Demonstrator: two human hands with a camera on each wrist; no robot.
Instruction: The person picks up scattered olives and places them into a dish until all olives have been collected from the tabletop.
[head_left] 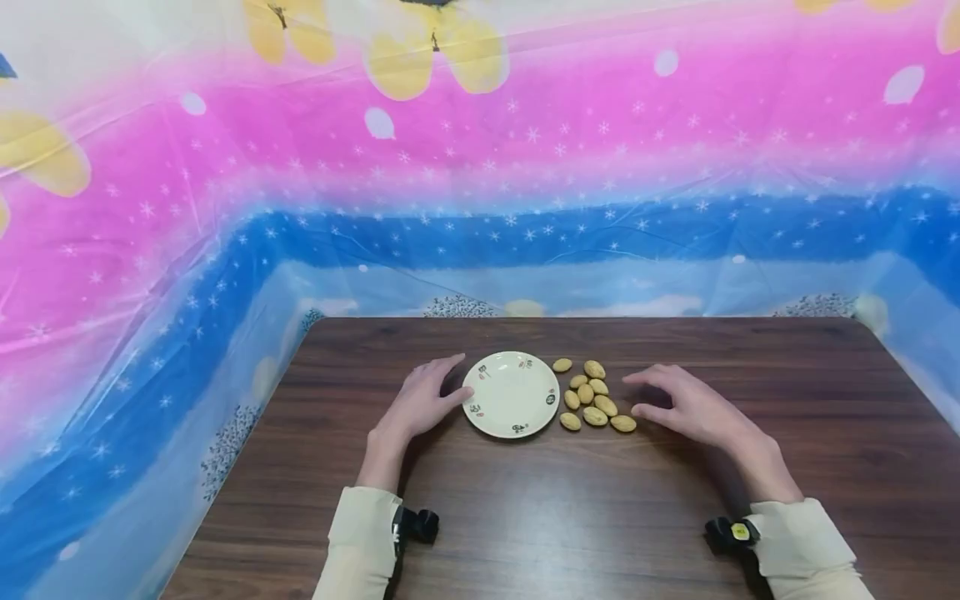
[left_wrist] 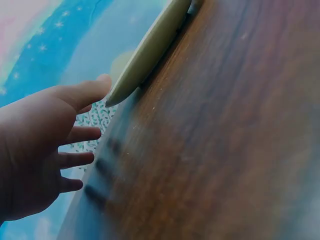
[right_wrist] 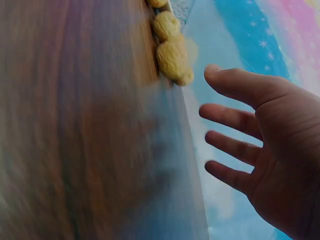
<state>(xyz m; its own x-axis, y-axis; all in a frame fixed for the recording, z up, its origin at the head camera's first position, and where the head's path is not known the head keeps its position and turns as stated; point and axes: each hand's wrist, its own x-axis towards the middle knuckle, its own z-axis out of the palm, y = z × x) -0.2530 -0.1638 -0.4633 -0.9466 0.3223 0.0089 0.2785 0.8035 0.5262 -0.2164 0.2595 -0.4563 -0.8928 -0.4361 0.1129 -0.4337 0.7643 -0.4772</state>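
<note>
A round white plate (head_left: 512, 394) with small dark and red printed motifs lies on the table. My left hand (head_left: 423, 398) is beside its left edge, thumb tip right at the rim and the other fingers spread outward. In the left wrist view the plate (left_wrist: 150, 52) appears edge-on, just beyond the thumb. Several oval, yellowish-brown, wrinkled nut-like pieces (head_left: 584, 393) lie in a loose group right of the plate. To the right of them, my right hand (head_left: 693, 404) has thumb and fingers apart and holds nothing. The right wrist view shows these pieces (right_wrist: 172, 57) near the thumb.
The dark wood-grain table (head_left: 555, 517) extends on all sides of the plate. A pink and blue patterned cloth (head_left: 480, 183) hangs behind and along the sides. Black wrist devices (head_left: 417, 525) sit at both cream sleeves (head_left: 802, 542).
</note>
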